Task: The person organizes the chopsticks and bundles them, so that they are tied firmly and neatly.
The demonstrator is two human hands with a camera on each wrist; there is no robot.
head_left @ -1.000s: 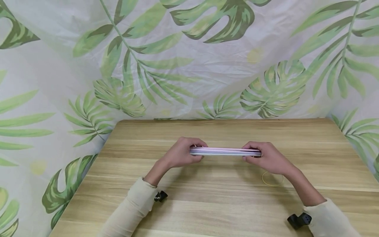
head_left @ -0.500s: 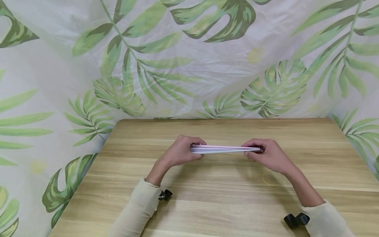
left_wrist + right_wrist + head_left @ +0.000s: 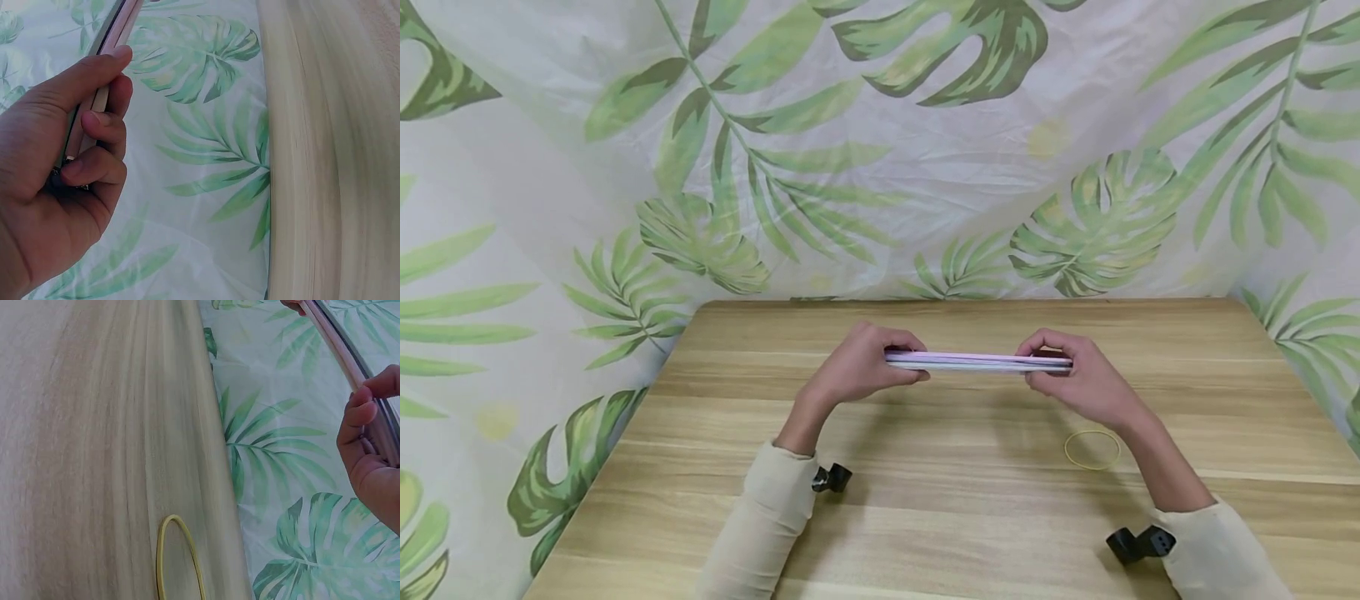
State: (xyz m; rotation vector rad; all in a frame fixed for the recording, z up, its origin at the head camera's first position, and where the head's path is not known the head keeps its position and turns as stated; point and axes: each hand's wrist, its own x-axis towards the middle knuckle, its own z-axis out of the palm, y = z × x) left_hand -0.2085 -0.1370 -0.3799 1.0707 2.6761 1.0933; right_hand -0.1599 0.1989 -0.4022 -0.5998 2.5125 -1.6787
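Stretching from left to right between your hands is a thin, flat stack of pale pink, white and grey-blue layers, seen edge-on and raised above the light brown, wood-grain surface. Its long axis runs across the scene, nearly level. Your left hand has its grip clamped on the left end, thumb to the near side and fingers curled round the far side. Your right hand grips the right end in the same way. In the head view, a thin yellow loop, apparently a rubber band, lies flat on the surface to the near side of the stack's right end. It is apart from both hands, and your right hand is clearly the nearer.

Counted: one stack, one yellow loop, two hands, and two small black wrist cameras, one by each sleeve. You cannot count the layers, as their edges merge. Behind the surface hangs one pale, green-leaf-patterned cloth.
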